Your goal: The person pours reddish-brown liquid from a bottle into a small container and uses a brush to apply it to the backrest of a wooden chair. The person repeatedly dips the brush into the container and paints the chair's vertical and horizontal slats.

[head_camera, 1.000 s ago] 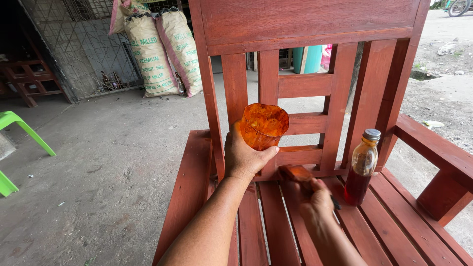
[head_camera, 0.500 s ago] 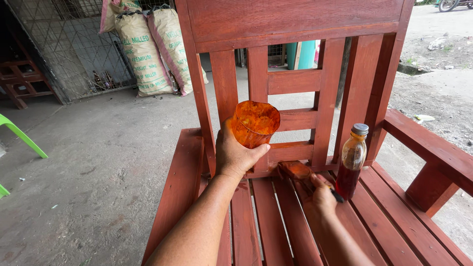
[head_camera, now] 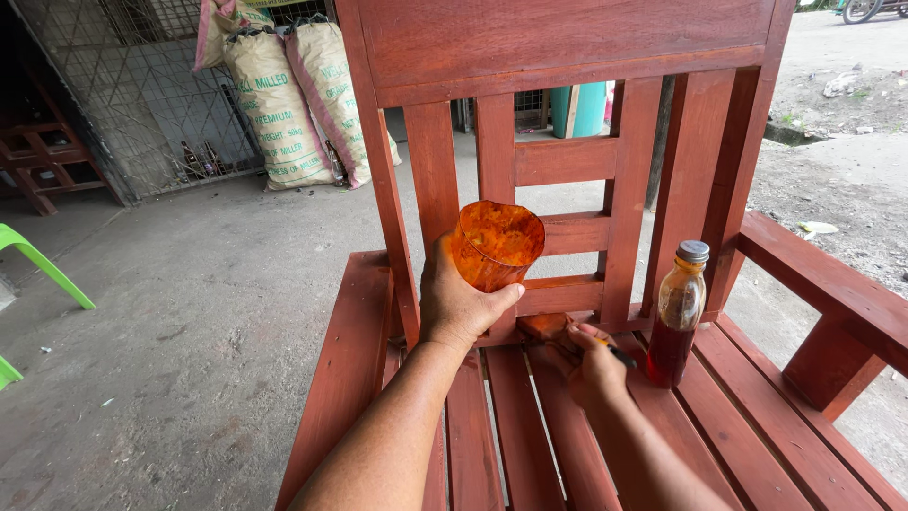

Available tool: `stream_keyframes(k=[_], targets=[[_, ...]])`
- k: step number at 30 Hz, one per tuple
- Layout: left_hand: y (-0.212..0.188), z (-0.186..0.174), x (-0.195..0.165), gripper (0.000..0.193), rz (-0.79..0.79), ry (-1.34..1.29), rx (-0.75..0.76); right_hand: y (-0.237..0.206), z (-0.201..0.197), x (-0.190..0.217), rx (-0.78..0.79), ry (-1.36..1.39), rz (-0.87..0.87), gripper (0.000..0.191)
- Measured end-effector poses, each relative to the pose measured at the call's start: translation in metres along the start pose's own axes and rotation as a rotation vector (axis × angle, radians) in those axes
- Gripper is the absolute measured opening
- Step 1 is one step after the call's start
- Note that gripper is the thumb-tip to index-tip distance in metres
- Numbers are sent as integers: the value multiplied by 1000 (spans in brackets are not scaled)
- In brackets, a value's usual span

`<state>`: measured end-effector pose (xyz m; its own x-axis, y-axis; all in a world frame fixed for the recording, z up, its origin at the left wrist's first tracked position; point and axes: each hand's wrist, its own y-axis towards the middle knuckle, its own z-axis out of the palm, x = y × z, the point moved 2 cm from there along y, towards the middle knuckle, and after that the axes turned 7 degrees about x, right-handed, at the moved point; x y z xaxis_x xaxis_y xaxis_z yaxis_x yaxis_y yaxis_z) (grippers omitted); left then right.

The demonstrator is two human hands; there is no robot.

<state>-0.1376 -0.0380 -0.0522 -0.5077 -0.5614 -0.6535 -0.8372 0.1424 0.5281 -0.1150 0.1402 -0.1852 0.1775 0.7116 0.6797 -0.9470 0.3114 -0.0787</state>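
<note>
Gripping an orange, stain-smeared cut-off plastic cup (head_camera: 496, 244), the left hand (head_camera: 459, 305) has its fingers wrapped tight round the lower wall, holding it tilted with its open mouth facing up and toward the viewer, in front of the slatted back of the red-brown wooden bench (head_camera: 567, 43). Lower, the right hand (head_camera: 594, 364) is closed on what looks like a small stain-soaked brush (head_camera: 553, 329), though its shape is partly hidden by the fingers; it presses against the joint where the back rail meets the seat slats. Just to the right of that hand, apart from it, stands an amber glass bottle with a grey cap (head_camera: 677, 317), upright on the seat close to the rear edge and to an upright back slat. Beyond it the right armrest (head_camera: 828, 284) hems in that side. The seat's left edge drops to bare concrete floor (head_camera: 208, 312), wide open out to the white grain sacks (head_camera: 288, 99) leaning on a wire fence (head_camera: 142, 95). A bright green plastic chair leg (head_camera: 47, 270) pokes in at far left.
</note>
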Motion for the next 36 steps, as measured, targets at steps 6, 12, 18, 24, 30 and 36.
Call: stream_keyframes(k=[6,12,18,24,30,36], targets=[[3,0,2,98,11,0,-26,6,-16,17,188,-72,116,8],[2,1,3,97,58,-13,-30,-2,-34,22,195,-91,194,11],[3,-2,2,102,-11,25,-20,2,-37,1,44,231,160,14],[3,0,2,100,11,9,-11,17,-38,17,120,-87,163,14],[0,1,1,98,51,5,1,14,-4,36,60,-689,-22,11],[-1,1,0,101,47,71,38,-12,29,36,32,-1348,-272,10]])
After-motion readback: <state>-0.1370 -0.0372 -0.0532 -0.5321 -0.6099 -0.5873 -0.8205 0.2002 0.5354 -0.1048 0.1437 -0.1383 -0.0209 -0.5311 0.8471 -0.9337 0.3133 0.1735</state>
